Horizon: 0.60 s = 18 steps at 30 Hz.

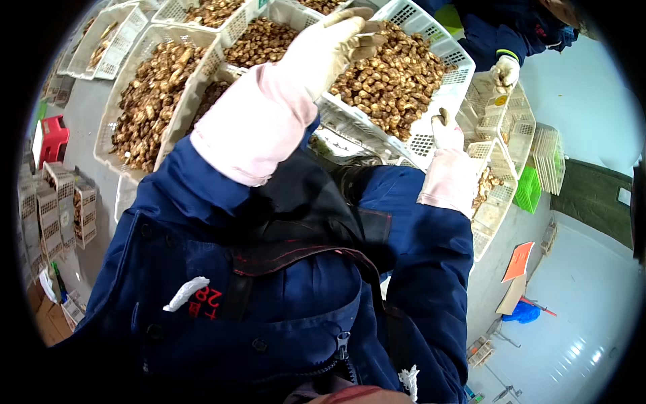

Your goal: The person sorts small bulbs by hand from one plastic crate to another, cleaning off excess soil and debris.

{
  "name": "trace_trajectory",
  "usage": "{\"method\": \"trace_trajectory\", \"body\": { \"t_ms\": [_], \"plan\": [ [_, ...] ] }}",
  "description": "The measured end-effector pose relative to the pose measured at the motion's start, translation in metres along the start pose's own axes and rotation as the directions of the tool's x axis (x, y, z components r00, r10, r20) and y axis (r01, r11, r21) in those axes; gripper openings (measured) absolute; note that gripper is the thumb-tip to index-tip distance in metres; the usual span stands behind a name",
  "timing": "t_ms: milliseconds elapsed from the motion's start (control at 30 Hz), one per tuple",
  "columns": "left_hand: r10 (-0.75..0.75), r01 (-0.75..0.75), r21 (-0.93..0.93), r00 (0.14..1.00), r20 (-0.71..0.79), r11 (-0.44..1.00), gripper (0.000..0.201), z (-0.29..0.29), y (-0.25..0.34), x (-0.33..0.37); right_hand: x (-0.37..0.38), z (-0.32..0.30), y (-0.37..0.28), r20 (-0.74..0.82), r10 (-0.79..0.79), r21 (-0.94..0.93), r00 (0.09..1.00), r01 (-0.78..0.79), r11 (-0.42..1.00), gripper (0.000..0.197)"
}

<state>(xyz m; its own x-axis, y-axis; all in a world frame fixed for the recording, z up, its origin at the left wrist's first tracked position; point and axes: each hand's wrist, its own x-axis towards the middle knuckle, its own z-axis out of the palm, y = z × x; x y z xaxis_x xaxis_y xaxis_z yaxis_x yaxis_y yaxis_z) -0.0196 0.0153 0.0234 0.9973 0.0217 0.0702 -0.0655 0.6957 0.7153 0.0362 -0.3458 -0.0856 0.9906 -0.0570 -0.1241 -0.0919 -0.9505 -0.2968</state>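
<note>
My left hand (333, 50), in a cream glove with dirty fingertips and a pink sleeve cover, reaches over a white perforated plastic crate (371, 126). Its fingers are stretched out and a little apart, with nothing visible in them. Small brown, knobbly bulb-like pieces (393, 84) are heaped in this crate, which tilts toward me. At the crate's near right corner is my right hand (446, 131), gloved the same way. Its darkened fingers are curled together, and whatever they may hold is too small to make out.
More white crates (108, 128) of brown pieces stand to the left. A co-worker's gloved hand (505, 70) is over crates (501, 202) at the right, where some pieces lie. Further off are a red stool (52, 140), green crates (528, 188) and an orange sign (518, 261).
</note>
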Motion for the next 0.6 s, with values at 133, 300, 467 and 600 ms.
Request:
{"method": "trace_trajectory", "body": {
  "t_ms": [133,300,467,600],
  "plan": [
    [-0.293,0.274,-0.104,0.912,-0.287,0.956,0.031,-0.017,-0.059,0.027,0.002,0.007,-0.005,0.061,0.023,-0.205,0.998,-0.01,0.979,0.047],
    [-0.186,0.198,0.126,0.978,-0.098,0.972,0.036,0.003,-0.062,0.034,0.033,0.042,-0.027,0.272,-0.019,-0.286,0.962,0.1,0.953,0.063],
    [-0.277,0.285,0.094,0.957,-0.083,0.954,0.034,0.004,-0.072,0.046,0.073,0.089,-0.024,0.447,0.234,-0.607,0.864,0.101,0.789,0.057],
    [-0.287,0.299,0.092,0.949,-0.128,0.95,0.031,-0.008,-0.067,0.049,0.072,0.068,-0.057,0.492,0.21,-0.499,0.845,0.076,0.863,0.053]
  ]
}}
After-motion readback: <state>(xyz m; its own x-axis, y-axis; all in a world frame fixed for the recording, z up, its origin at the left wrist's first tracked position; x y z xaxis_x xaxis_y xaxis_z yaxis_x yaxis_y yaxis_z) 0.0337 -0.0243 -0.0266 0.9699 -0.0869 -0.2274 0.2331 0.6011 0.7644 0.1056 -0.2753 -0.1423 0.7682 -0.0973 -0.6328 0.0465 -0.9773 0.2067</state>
